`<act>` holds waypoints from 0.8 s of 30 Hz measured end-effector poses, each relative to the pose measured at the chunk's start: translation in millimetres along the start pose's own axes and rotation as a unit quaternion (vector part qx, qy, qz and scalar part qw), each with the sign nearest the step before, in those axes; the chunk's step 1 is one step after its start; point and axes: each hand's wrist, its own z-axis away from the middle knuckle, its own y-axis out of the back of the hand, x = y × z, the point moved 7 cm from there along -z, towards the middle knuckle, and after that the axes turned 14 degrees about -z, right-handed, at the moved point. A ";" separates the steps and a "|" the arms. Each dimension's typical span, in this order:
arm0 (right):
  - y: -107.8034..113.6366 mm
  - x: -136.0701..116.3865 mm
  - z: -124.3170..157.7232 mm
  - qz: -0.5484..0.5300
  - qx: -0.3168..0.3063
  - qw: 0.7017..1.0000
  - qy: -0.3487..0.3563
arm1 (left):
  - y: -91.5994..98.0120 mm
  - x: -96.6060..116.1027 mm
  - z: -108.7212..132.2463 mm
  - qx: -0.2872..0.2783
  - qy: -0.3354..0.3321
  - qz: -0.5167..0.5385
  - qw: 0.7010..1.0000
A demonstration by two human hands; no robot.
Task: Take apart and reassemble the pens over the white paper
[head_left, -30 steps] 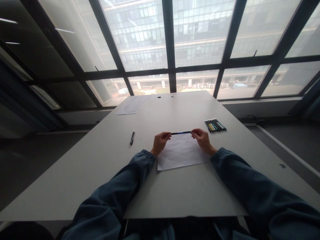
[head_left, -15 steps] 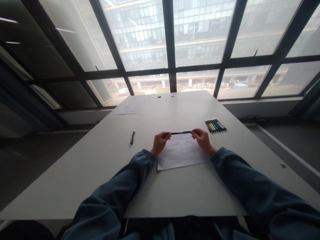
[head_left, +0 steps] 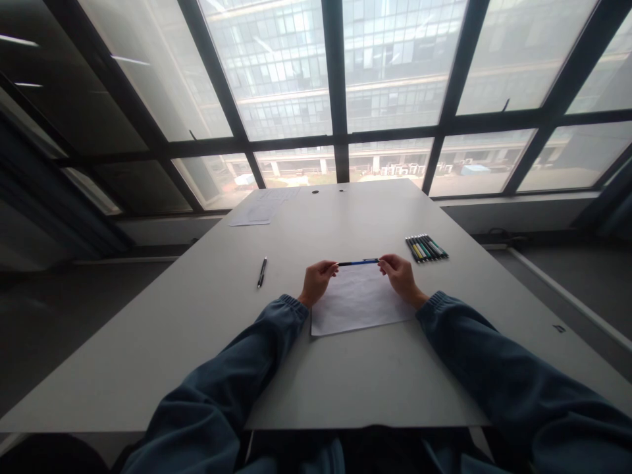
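A blue and black pen [head_left: 359, 262] is held level between my two hands, over the far edge of a white sheet of paper [head_left: 363, 306]. Its left end is pinched by the fingers of my left hand [head_left: 316, 282]. At its right end, where the clip is, my right hand [head_left: 399, 275] pinches it. Both wrists are near the sides of the sheet. To the left of my left hand a black pen [head_left: 261, 272] lies on the table. Beyond my right hand, several pens [head_left: 426, 248] with dark, yellow and green parts lie side by side in a row.
The white table [head_left: 197, 368] reaches to the windows. Printed sheets [head_left: 251, 210] lie at its far left. A round dark cable hole [head_left: 315, 192] and a small dark item [head_left: 342, 191] are at the far end. A small dark mark [head_left: 558, 328] shows near the right edge.
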 end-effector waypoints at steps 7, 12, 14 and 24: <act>0.4 -1.6 1.5 0.009 -0.002 1.000 0.002 | -0.3 1.0 0.1 -0.003 0.001 -0.006 1.000; -0.2 -2.2 1.3 0.014 -0.006 1.000 0.005 | -0.4 3.1 0.3 -0.007 -0.003 -0.014 1.000; -0.3 -1.8 1.2 0.015 -0.007 1.000 0.007 | -0.5 3.8 0.3 -0.010 -0.005 -0.019 1.000; -1.3 -5.0 2.6 0.035 -0.013 0.999 0.013 | 0.3 6.6 1.0 -0.015 -0.001 -0.022 1.000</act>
